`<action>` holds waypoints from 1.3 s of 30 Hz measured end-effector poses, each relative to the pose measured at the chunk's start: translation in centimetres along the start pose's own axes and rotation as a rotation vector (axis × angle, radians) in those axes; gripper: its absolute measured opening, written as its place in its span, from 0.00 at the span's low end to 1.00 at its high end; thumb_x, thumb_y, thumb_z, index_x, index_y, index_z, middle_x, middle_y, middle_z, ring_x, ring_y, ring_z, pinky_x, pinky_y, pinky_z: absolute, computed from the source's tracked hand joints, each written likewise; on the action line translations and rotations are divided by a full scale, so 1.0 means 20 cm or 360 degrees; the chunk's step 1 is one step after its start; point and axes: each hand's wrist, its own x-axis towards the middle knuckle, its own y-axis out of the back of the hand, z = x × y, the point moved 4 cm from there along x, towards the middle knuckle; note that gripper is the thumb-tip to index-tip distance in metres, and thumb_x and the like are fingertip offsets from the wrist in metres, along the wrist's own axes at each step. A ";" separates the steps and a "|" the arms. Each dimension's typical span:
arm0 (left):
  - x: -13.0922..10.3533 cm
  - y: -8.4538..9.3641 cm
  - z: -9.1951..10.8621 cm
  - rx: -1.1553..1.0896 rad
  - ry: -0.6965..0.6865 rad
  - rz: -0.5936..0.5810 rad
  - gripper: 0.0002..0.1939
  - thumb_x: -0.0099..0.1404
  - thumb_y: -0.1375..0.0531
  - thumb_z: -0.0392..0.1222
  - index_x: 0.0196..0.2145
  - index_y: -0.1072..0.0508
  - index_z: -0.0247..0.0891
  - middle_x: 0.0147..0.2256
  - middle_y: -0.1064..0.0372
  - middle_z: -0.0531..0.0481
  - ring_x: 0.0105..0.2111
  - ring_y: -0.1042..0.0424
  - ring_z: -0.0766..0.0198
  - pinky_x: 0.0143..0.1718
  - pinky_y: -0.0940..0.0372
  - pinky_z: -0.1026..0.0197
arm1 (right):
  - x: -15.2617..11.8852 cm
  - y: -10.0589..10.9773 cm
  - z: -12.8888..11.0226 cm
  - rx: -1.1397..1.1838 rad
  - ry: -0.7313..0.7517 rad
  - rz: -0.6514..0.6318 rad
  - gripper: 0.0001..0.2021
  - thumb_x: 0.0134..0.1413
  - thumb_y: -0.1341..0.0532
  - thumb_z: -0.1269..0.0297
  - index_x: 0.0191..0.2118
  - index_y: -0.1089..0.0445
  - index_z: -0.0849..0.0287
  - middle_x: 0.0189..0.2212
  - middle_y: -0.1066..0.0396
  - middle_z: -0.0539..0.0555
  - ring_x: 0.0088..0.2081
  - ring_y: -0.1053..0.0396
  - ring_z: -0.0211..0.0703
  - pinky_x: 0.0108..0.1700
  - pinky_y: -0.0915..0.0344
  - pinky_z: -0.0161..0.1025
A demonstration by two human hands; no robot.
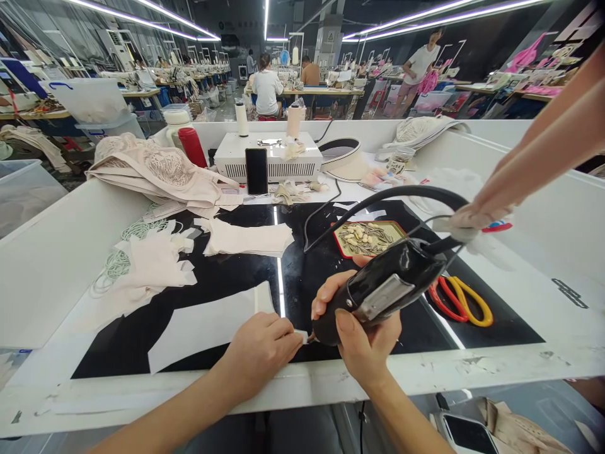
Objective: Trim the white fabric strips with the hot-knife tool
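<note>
My right hand [362, 340] is wrapped round a black handheld power tool [378, 284] with a metal plate on its side and a thick cable at the back. The tool's narrow metal tip points left, at a small piece of white fabric [301, 337]. My left hand [265, 347] pinches that piece between thumb and fingers, right at the tip. Beside and partly behind the left hand, a white curved fabric panel [208, 321] lies flat on the black work surface [302, 284]. Whether the pinched piece belongs to this panel is hidden.
Beige fabric pieces [250, 238] and bra parts [155, 167] lie left. A tray of seeds [368, 236] sits behind the tool, scissors [460, 301] to its right. The thick cable [378, 198] arches to a hanging beige cloth strip [529, 151]. A white box [269, 157] and phone [256, 171] stand behind.
</note>
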 end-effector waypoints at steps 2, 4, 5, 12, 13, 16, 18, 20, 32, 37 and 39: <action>-0.01 0.00 -0.01 -0.0014 0.0023 -0.0009 0.12 0.78 0.46 0.36 0.37 0.27 0.39 0.28 0.32 0.54 0.27 0.33 0.60 0.29 0.41 0.58 | 0.00 0.00 0.00 -0.0031 -0.0008 0.0004 0.25 0.63 0.32 0.63 0.62 0.39 0.50 0.34 0.28 0.49 0.26 0.29 0.37 0.25 0.27 0.35; -0.02 0.01 -0.03 -0.0040 0.0052 -0.0024 0.12 0.78 0.47 0.35 0.37 0.27 0.39 0.29 0.31 0.53 0.29 0.31 0.60 0.30 0.40 0.58 | 0.00 0.00 -0.01 -0.0044 0.0007 0.0010 0.24 0.62 0.32 0.61 0.61 0.38 0.50 0.34 0.28 0.49 0.26 0.29 0.36 0.25 0.27 0.35; -0.03 0.02 -0.04 -0.0054 0.0067 -0.0033 0.11 0.78 0.47 0.35 0.37 0.27 0.39 0.30 0.30 0.53 0.30 0.30 0.60 0.31 0.39 0.58 | 0.00 0.00 -0.01 -0.0047 0.0016 0.0009 0.24 0.62 0.31 0.61 0.60 0.37 0.50 0.34 0.29 0.49 0.26 0.29 0.37 0.25 0.27 0.35; -0.09 0.06 -0.09 -0.0104 0.0147 -0.0033 0.07 0.77 0.44 0.35 0.40 0.27 0.38 0.36 0.27 0.51 0.34 0.29 0.61 0.35 0.35 0.59 | -0.01 -0.01 -0.01 -0.0018 0.0005 -0.0002 0.24 0.61 0.30 0.60 0.59 0.36 0.50 0.34 0.28 0.49 0.27 0.28 0.37 0.25 0.27 0.36; -0.10 0.06 -0.10 -0.0105 0.0151 -0.0033 0.07 0.77 0.43 0.35 0.40 0.27 0.38 0.36 0.27 0.51 0.34 0.28 0.61 0.36 0.35 0.58 | -0.01 -0.01 -0.01 -0.0009 0.0002 0.0002 0.23 0.61 0.30 0.60 0.58 0.36 0.50 0.34 0.28 0.49 0.27 0.28 0.37 0.25 0.28 0.36; -0.11 0.07 -0.10 -0.0123 0.0154 -0.0024 0.06 0.76 0.43 0.35 0.40 0.26 0.38 0.37 0.26 0.51 0.35 0.28 0.61 0.37 0.34 0.58 | -0.01 -0.01 -0.01 0.0009 -0.0020 0.0010 0.23 0.60 0.29 0.60 0.57 0.35 0.50 0.34 0.28 0.49 0.27 0.28 0.38 0.25 0.28 0.36; -0.11 0.07 -0.09 -0.0149 0.0138 -0.0025 0.06 0.76 0.43 0.34 0.41 0.26 0.38 0.38 0.26 0.51 0.36 0.27 0.62 0.38 0.32 0.58 | -0.01 -0.01 0.00 0.0000 -0.0031 0.0023 0.25 0.59 0.29 0.59 0.58 0.35 0.50 0.34 0.28 0.49 0.27 0.28 0.38 0.26 0.28 0.37; -0.11 0.07 -0.09 -0.0164 0.0107 -0.0017 0.07 0.77 0.43 0.34 0.40 0.26 0.38 0.38 0.25 0.51 0.37 0.27 0.62 0.39 0.32 0.58 | -0.01 0.00 0.00 -0.0021 -0.0036 0.0036 0.26 0.58 0.29 0.59 0.59 0.36 0.50 0.33 0.28 0.49 0.27 0.28 0.39 0.26 0.28 0.38; -0.13 0.07 -0.09 -0.0210 0.0111 0.0028 0.08 0.78 0.44 0.34 0.40 0.26 0.37 0.38 0.24 0.53 0.38 0.27 0.63 0.39 0.33 0.58 | -0.02 -0.01 -0.03 -0.0073 -0.0075 0.0020 0.26 0.59 0.30 0.61 0.60 0.34 0.48 0.32 0.28 0.49 0.28 0.29 0.39 0.27 0.26 0.39; -0.15 0.05 -0.09 -0.0229 0.0108 0.0004 0.06 0.76 0.42 0.32 0.42 0.26 0.37 0.40 0.24 0.52 0.39 0.28 0.62 0.39 0.34 0.58 | -0.01 -0.02 -0.03 -0.0069 -0.0025 0.0059 0.25 0.58 0.30 0.62 0.60 0.34 0.49 0.32 0.28 0.48 0.28 0.29 0.39 0.27 0.27 0.39; -0.16 0.05 -0.09 -0.0246 0.0110 0.0003 0.05 0.75 0.42 0.30 0.42 0.26 0.37 0.40 0.24 0.52 0.40 0.28 0.63 0.39 0.35 0.58 | 0.00 -0.02 -0.02 -0.0085 -0.0001 0.0083 0.25 0.58 0.30 0.62 0.60 0.34 0.49 0.33 0.28 0.48 0.28 0.29 0.39 0.27 0.27 0.39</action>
